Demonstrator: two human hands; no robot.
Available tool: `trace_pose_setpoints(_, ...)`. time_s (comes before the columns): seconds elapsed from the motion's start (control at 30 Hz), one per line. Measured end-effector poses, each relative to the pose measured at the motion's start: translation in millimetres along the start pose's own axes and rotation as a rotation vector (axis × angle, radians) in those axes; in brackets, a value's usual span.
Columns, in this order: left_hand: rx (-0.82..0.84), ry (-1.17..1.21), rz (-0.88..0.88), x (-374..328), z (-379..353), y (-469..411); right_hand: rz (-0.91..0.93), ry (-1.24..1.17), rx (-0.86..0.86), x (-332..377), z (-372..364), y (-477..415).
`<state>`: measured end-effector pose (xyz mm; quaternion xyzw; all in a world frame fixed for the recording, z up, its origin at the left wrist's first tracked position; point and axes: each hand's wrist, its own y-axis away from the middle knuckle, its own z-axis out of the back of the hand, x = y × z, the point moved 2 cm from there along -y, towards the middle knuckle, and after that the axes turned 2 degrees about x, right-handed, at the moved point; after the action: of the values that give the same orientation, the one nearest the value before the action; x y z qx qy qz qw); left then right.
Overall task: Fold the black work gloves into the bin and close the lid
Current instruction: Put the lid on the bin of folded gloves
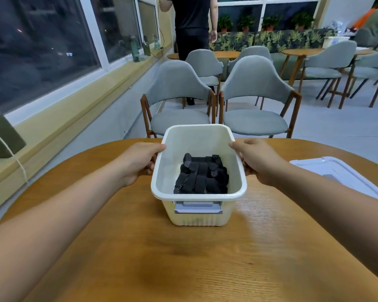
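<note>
Gloves (202, 176) folded in bin (198, 216). My hands, left (140, 162) and right (256, 161), grip its side rims. Lid (345, 175) off, right on table (183, 258); closing left.

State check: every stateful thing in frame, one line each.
bin: open, no lid on, upright on the table
gloves: folded, lying inside the bin
lid: off, flat on the table right of the bin
left hand: grips the bin's left rim
right hand: grips the bin's right rim
</note>
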<state>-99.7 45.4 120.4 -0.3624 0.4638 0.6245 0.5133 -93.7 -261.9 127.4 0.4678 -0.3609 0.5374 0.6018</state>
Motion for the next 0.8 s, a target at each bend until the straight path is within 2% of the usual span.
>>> trace_pose_setpoints(0.13, 0.013, -0.01, -0.009, 2, -1, -3, -0.007, 0.026, 0.005, -4, 1, 0)
trace_pose_setpoints(0.23, -0.1, -0.172, -0.031, -6, 0, -1, -0.007, -0.003, 0.025, -7, 5, 0)
trace_pose_setpoints(0.3, -0.234, -0.279, -0.131, -22, -1, 3, -0.005, -0.025, 0.028, -7, 13, 0)
trace_pose_setpoints(0.37, -0.278, -0.326, -0.254, -42, -10, 8, -0.001, -0.029, 0.006, -7, 26, 0)
trace_pose_setpoints(0.5, -0.109, -0.262, -0.322, -85, -58, 18, 0.018, 0.026, -0.042, -15, 62, 4)
trace_pose_setpoints(0.67, 0.101, -0.235, -0.358, -122, -153, 33, 0.007, 0.119, -0.099, -39, 121, 16)
trace_pose_setpoints(0.8, 0.271, -0.236, -0.291, -139, -226, 48, -0.023, 0.178, -0.154, -61, 173, 30)
